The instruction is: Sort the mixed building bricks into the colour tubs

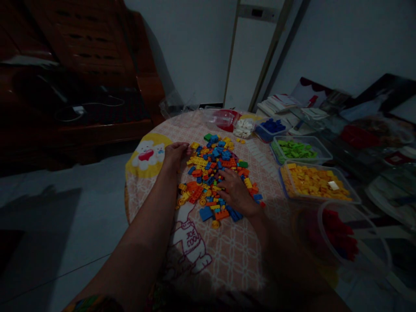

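Note:
A loose pile of toy building bricks in blue, yellow, orange and green lies on a round table with a patterned tablecloth. At the pile's left edge is my left hand, its fingers drawn together; whatever they may hold is too small to make out. My right hand rests over the right side of the pile, fingers apart and reaching among the bricks, with the fingertips partly hidden. Below it lie blue bricks and an orange brick.
Along the right stand tubs of green bricks, yellow bricks and red bricks. Blue bricks fill a tub behind, beside white bricks. Clear plastic packaging lies at the back. A wooden bench stands left.

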Demonstrator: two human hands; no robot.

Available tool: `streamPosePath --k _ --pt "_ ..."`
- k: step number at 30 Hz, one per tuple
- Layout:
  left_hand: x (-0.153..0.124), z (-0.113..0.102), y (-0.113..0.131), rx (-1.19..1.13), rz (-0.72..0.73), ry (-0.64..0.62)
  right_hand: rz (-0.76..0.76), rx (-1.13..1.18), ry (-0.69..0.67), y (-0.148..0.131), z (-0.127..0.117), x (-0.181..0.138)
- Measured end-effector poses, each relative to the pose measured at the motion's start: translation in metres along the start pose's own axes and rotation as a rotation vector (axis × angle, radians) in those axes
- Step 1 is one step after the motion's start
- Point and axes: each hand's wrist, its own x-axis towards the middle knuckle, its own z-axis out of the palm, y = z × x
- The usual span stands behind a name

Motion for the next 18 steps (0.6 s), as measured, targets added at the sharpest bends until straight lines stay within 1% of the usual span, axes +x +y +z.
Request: streamPosePath --k 3,6,8,9,11,13,14,16,18 --pt "0.000 0.001 0.001 0.015 -0.013 0.016 0.008 0.023 0.032 -0.002 0.003 0.000" --pt "-0.001 0.001 0.001 0.027 -0.013 0.012 0.023 0.116 0.133 -0.003 -0.004 0.002" --pt "0.000 0.001 0.000 0.037 -0.015 0.015 0.087 0.215 0.252 -0.001 -0.012 0.003" --pt "0.000 0.001 0.000 0.039 -0.015 0.016 0.147 0.280 0.322 0.000 -0.015 0.003" --pt "0.001 0.001 -0.001 0.039 -0.013 0.014 0.312 0.465 0.451 0.004 -0.021 0.004" --pt "0.001 0.001 -0.001 0.034 0.000 0.014 0.479 0.701 0.559 0.010 -0.026 0.005" --pt "0.000 0.001 -0.002 0.035 0.006 0.017 0.538 0.818 0.612 0.013 -0.028 0.005" --pt "-0.001 0.000 -0.002 0.042 0.018 0.015 0.577 1.005 0.753 0.023 -0.037 0.004" --pt "-0.002 -0.001 -0.003 0.051 0.033 -0.001 0.522 1.107 0.951 0.037 -0.051 0.001"
